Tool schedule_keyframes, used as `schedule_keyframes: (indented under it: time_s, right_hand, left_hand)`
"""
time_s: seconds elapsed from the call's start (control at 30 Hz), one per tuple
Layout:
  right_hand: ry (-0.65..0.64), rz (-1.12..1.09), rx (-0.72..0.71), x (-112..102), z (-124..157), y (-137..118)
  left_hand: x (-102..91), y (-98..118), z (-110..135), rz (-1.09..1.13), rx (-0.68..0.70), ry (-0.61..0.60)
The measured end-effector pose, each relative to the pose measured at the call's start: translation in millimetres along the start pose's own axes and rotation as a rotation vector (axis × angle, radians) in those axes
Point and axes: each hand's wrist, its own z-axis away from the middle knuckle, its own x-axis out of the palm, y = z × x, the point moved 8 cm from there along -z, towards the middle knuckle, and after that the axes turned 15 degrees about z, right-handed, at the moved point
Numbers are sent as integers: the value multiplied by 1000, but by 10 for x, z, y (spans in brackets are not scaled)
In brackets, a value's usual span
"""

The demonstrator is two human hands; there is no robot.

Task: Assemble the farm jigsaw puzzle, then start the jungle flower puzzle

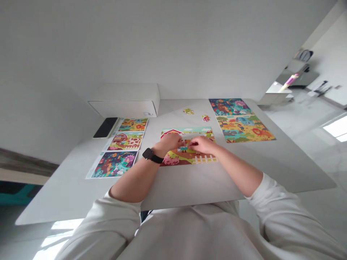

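A colourful farm jigsaw puzzle (187, 159) lies flat on the white table (189, 184) in front of me. My left hand (170, 141), with a black watch on the wrist, rests on the puzzle's left middle with its fingers curled. Close beside it my right hand (202, 144) pinches a small puzzle piece (187, 145) at the puzzle's centre. The fingertips of both hands nearly meet over that spot. Two loose pieces (188, 111) (205, 117) lie farther back on the table.
Two finished puzzles (238, 119) lie at the back right. A sheet with three picture prints (121, 146) lies at the left, a black phone (105, 127) behind it, and a white box (127, 99) against the wall. The table's near edge is by my chest.
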Motion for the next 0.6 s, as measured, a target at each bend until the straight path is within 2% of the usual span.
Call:
schedule_keyframes:
  time_s: [0.1, 0.2, 0.27, 0.33, 0.4, 0.5, 0.6]
  right_hand:
    - [-3, -105, -2, -65, -7, 22]
    - [101, -181, 79, -377, -15, 175]
    - [236, -213, 122, -703, -28, 343]
    - [366, -293, 144, -1016, -59, 546]
    - [427, -423, 166, -1219, -129, 763]
    - [457, -601, 286, -1321, -276, 1099]
    - [473, -520, 444, -1328, -443, 1367]
  left_hand:
    - [2, 21, -14, 15, 38, -5]
    - [-117, 11, -36, 145, 80, 23]
    - [-297, -50, -53, 223, 76, 86]
    - [-552, -121, -62, 301, 66, 206]
    - [-822, -168, -67, 462, 69, 351]
    - [-1095, -162, -128, 774, 87, 476]
    - [-1231, -38, -252, 924, 144, 473]
